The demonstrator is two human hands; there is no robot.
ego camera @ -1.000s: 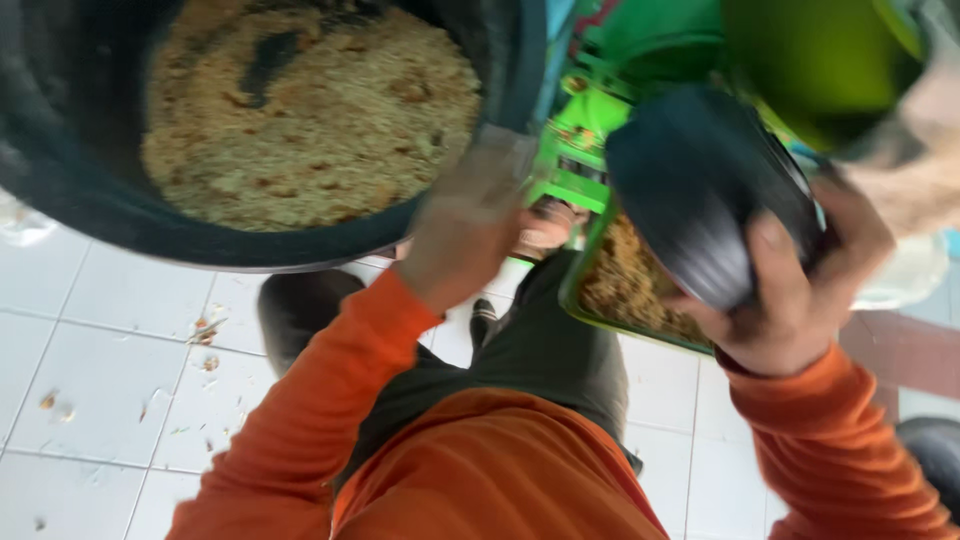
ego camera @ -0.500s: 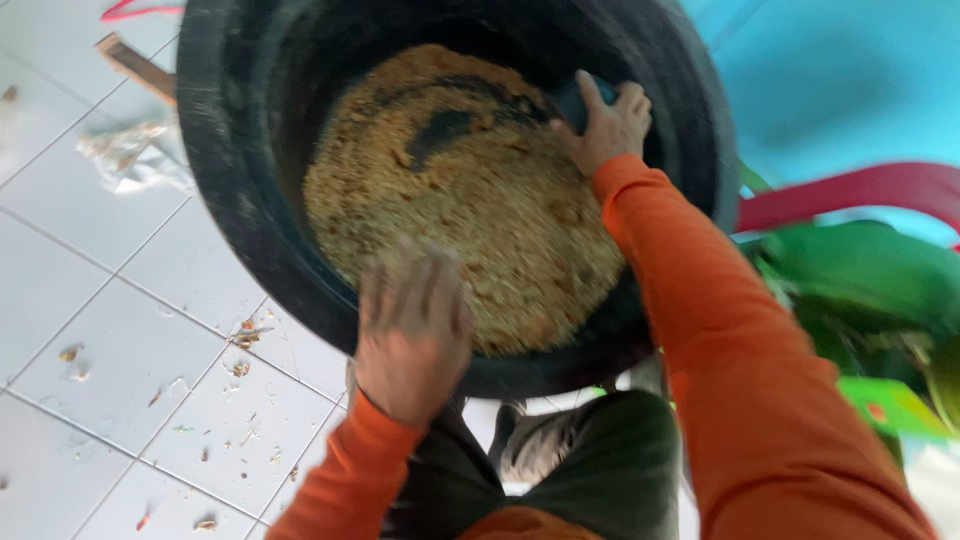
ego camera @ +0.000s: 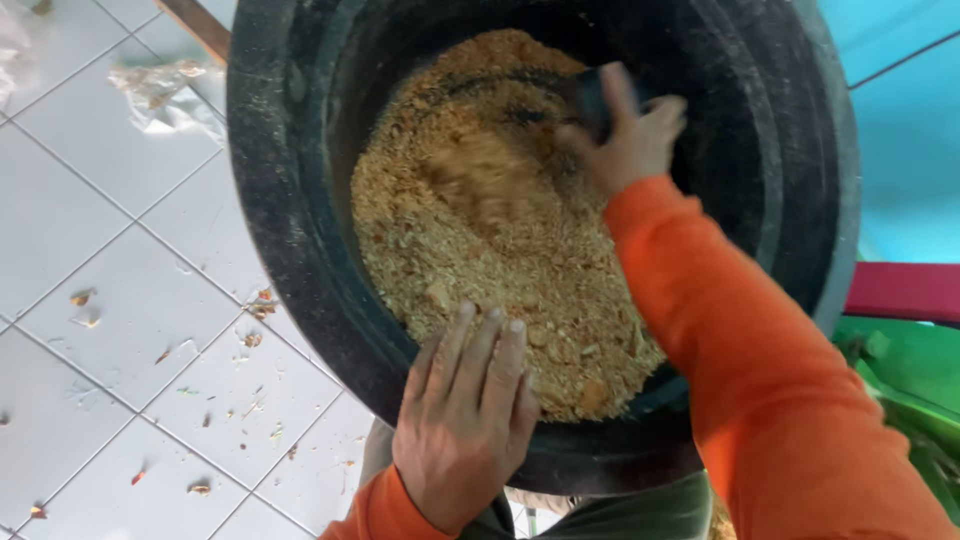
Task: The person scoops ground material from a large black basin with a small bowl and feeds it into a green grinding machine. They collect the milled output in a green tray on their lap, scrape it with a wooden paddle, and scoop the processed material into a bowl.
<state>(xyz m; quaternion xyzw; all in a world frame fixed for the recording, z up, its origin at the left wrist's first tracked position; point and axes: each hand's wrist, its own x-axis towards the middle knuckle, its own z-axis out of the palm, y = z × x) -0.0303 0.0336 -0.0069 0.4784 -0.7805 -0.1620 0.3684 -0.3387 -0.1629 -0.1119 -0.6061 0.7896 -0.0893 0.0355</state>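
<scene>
This looks like a work spot at a home or small farm: a white tiled floor (ego camera: 110, 300) with crumbs, and a big black tub (ego camera: 290, 230) full of brown feed (ego camera: 480, 240).

Floor: white square ceramic tiles (ego camera: 90, 230) with dark grout lines, running diagonal in view. Big round black plastic tub (ego camera: 290, 260) sits on it, filling 12 to 4 o'clock. Crumpled clear plastic scrap (ego camera: 165, 90) at 10 o'clock, just beside the tub. Brown wooden strip (ego camera: 205, 28) at 11 o'clock. Small tan crumbs and chips (ego camera: 255, 320) scattered from 8 to 9 o'clock.
</scene>
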